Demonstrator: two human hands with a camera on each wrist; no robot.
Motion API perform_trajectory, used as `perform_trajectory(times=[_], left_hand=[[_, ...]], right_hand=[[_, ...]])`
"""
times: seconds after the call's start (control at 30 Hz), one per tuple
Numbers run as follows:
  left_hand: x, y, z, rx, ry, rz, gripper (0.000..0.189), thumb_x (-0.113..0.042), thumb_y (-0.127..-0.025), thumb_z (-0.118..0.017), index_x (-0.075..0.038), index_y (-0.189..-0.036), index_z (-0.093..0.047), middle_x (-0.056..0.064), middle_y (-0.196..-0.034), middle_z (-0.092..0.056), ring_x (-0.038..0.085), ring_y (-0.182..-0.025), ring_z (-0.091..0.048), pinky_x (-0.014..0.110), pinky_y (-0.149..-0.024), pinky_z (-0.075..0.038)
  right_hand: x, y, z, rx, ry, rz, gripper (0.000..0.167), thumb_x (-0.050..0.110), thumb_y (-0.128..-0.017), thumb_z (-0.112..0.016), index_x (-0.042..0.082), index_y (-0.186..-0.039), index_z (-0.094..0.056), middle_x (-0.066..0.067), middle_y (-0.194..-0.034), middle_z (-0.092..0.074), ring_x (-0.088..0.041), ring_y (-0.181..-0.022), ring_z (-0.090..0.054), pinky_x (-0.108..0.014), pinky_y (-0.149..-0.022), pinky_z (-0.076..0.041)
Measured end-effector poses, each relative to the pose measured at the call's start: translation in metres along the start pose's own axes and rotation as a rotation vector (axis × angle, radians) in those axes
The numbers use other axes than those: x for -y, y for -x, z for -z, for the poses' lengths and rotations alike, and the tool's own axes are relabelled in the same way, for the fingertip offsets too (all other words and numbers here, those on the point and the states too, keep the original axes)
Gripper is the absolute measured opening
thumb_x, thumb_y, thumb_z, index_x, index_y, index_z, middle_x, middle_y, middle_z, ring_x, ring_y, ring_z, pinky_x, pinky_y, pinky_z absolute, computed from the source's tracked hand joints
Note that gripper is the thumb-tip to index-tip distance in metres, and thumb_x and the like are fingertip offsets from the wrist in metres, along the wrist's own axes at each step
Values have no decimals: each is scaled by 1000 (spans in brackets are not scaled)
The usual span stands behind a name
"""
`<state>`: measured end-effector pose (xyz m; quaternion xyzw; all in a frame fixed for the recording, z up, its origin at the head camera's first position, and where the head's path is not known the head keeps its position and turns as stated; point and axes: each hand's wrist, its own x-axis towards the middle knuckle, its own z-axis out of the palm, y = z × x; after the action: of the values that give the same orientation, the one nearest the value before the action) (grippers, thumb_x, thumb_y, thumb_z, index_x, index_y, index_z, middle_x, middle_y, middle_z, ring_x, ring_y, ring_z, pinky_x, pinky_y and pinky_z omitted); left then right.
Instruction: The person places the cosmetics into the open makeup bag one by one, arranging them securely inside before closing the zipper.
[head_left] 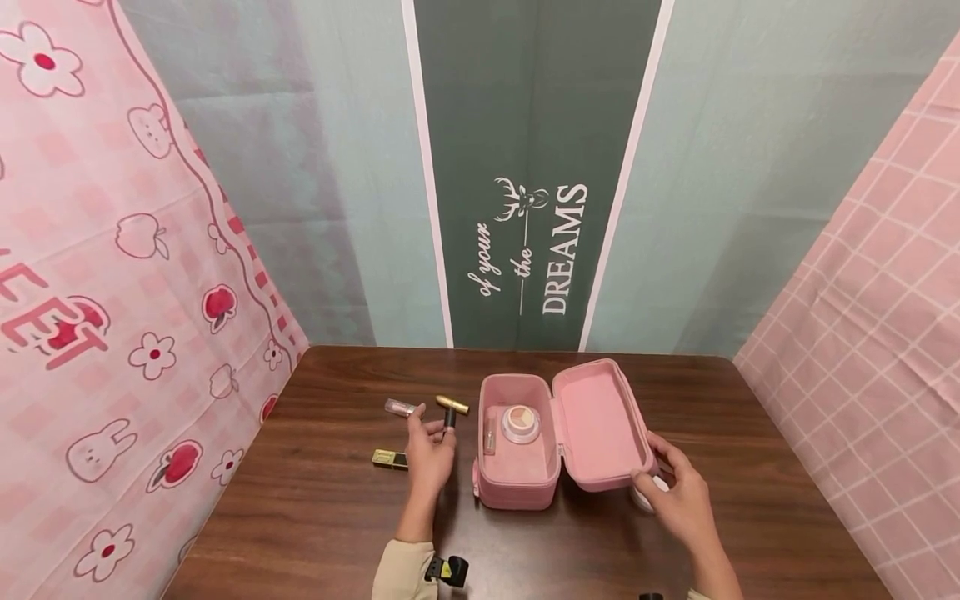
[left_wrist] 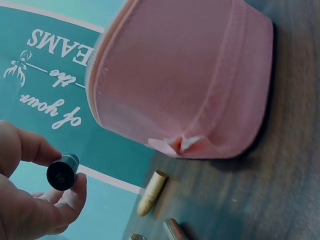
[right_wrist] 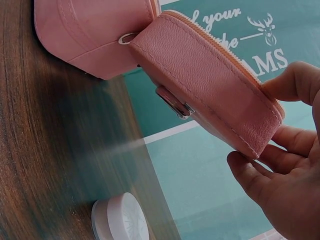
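A pink zippered cosmetic case (head_left: 517,493) stands on the table with its lid (head_left: 600,425) swung out to the right. My right hand (head_left: 684,500) grips the lid's outer edge between thumb and fingers. To the left of the case, my left hand (head_left: 431,458) pinches a dark lipstick tube (left_wrist: 63,172), its flat black end facing the wrist camera. Inside the case lie a round compact (head_left: 520,423) with a sectioned pale top and a small slim tube (head_left: 490,435) along the left wall.
Beyond the left hand lie a gold lipstick (head_left: 453,405) and a clear pinkish tube (head_left: 399,407). A gold and black tube (head_left: 390,459) is partly hidden by that hand. Below the lid sits a white-lidded round jar (right_wrist: 128,220). Curtains hang behind the wooden table (head_left: 300,517).
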<state>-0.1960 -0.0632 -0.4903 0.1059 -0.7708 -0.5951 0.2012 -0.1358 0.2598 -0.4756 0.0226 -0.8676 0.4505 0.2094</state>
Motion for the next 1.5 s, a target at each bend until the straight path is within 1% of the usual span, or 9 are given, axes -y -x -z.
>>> perform_trajectory(times=[0.2,0.4,0.47,0.67,1.0,1.07,1.23,1.3,1.5], left_hand=[[-10,-4,-4,22,-4,27,59,4,-77,-66,1,-131,-42,13,-93,-65,24,-79,-63,39,-67,-50],[-19,-9,-8,31,-11,66,59,3,-76,-66,-1,-130,-43,11,-91,-66,25,-79,-65,39,-66,-50],[-21,-10,-9,42,-11,77,58,2,-76,-67,0,-129,-44,11,-91,-66,25,-79,-65,38,-66,-50],[-30,-15,-10,104,-44,126,57,-1,-75,-67,-3,-128,-47,11,-91,-65,24,-80,-64,37,-64,-51],[-37,-24,-16,151,-18,129,61,2,-73,-66,3,-129,-45,13,-86,-63,25,-75,-61,39,-64,-50],[-39,-27,-18,158,-13,132,62,2,-72,-66,2,-130,-45,13,-86,-64,26,-75,-61,40,-64,-50],[-42,-32,-21,177,-9,137,64,0,-71,-67,2,-131,-44,14,-87,-64,26,-75,-61,39,-62,-49],[-43,-34,-23,198,13,144,64,1,-73,-66,2,-132,-42,15,-88,-63,26,-73,-61,39,-61,-50],[-45,-39,-31,245,42,190,66,5,-73,-66,2,-133,-39,17,-88,-62,24,-69,-61,36,-59,-52]], right_hand=[[-1,0,0,-10,-7,14,52,-6,-74,-70,-9,-123,-52,-28,-117,-55,6,-98,-49,-5,-78,-38],[-2,-1,-1,-5,-8,-1,54,-5,-74,-72,-9,-124,-51,-28,-118,-55,7,-98,-48,-6,-78,-39],[-2,-1,-1,-4,-4,-5,55,-5,-74,-72,-9,-124,-51,-28,-118,-55,2,-99,-51,-6,-78,-39],[-1,-1,-2,5,-18,10,53,-4,-75,-70,-10,-123,-50,-28,-119,-53,-39,-103,-54,-5,-78,-38],[3,-1,1,22,-13,8,52,-4,-76,-70,-11,-124,-49,-30,-120,-52,-41,-105,-53,-4,-78,-37],[5,-1,2,28,6,0,52,-3,-77,-70,-10,-124,-49,-28,-120,-53,-31,-106,-54,-4,-78,-37],[4,-1,2,32,5,-8,53,-2,-76,-71,-9,-125,-49,-27,-120,-53,-21,-106,-54,-4,-78,-36],[4,-2,2,34,-10,-7,52,-3,-77,-70,-10,-124,-49,-29,-120,-52,-29,-106,-54,-3,-78,-36],[5,-2,2,39,-16,-8,52,-3,-77,-70,-11,-124,-49,-30,-120,-52,-38,-105,-52,-3,-78,-36]])
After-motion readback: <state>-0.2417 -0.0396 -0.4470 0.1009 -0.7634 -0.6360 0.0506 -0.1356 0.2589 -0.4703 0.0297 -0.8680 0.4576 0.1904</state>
